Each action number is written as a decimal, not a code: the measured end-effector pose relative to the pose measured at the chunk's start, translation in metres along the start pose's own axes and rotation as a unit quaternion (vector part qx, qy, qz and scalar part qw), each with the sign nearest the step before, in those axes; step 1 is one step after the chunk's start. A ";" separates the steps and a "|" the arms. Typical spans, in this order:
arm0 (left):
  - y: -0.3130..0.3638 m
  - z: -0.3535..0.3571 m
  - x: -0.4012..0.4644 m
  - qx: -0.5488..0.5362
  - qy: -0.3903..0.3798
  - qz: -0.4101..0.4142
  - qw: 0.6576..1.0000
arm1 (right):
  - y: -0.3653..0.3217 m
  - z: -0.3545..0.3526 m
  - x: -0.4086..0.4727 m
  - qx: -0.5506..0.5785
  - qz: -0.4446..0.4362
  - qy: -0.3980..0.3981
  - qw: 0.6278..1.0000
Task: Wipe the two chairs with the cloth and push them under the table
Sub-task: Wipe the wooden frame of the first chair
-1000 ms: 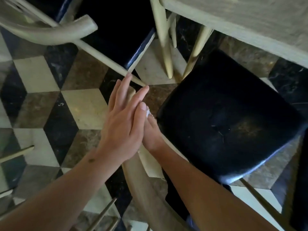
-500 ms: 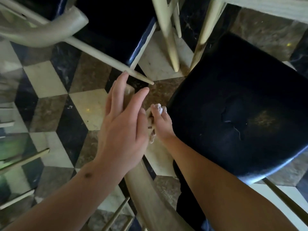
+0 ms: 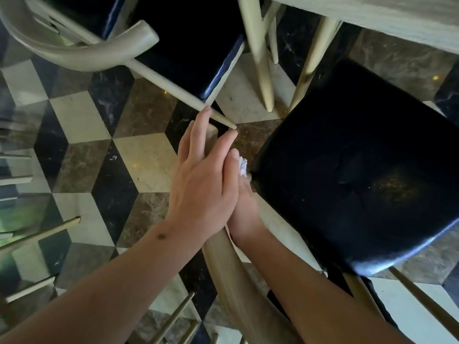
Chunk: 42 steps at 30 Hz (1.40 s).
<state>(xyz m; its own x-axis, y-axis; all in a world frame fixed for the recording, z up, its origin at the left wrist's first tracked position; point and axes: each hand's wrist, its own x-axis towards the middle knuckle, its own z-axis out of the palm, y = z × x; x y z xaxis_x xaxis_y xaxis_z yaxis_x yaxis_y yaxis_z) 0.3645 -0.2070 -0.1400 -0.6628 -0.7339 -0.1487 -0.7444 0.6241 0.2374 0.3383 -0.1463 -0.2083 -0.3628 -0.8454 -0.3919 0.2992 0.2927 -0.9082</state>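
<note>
Head view looks down on our two hands at the curved pale wooden armrest (image 3: 224, 264) of the nearer chair (image 3: 352, 184), whose black padded seat fills the right of the frame. Our left hand (image 3: 201, 184) lies flat along the top of the armrest near its end, fingers straight and stretched forward, the fingertips just short of a tapered leg of the second chair (image 3: 188, 43). Our right hand (image 3: 242, 209) is tucked just beside and partly beneath the left one, against the inner side of the armrest; a crumpled white cloth (image 3: 243, 167) shows at its fingertips, between the armrest and the edge of the black seat. The right hand's fingers are mostly hidden by the left hand, so we cannot tell how they close on the cloth.

The second chair stands at the upper left, with its own dark seat and a curved pale armrest, its leg slanting down toward our left fingertips. The counter (image 3: 387, 18), a pale wooden top, crosses the upper right corner, and two of its tapered legs come down between the two chairs. The front of the nearer chair's seat reaches close to the counter's edge. Underneath lies a floor (image 3: 146, 160) of cream, brown and black marble tiles in a cube pattern.
</note>
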 end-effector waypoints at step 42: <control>0.157 0.027 -0.226 -0.015 -0.161 0.126 0.979 | 0.053 -0.279 -0.217 0.302 0.271 0.037 0.913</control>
<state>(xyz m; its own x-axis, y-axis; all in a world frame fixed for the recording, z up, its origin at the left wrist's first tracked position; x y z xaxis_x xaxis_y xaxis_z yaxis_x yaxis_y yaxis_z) 0.3957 0.0643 -0.0952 -0.8196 -0.4323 -0.3760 -0.5548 0.7626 0.3325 0.1866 0.1775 -0.2121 -0.0682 -0.6106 -0.7890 0.8767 0.3408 -0.3394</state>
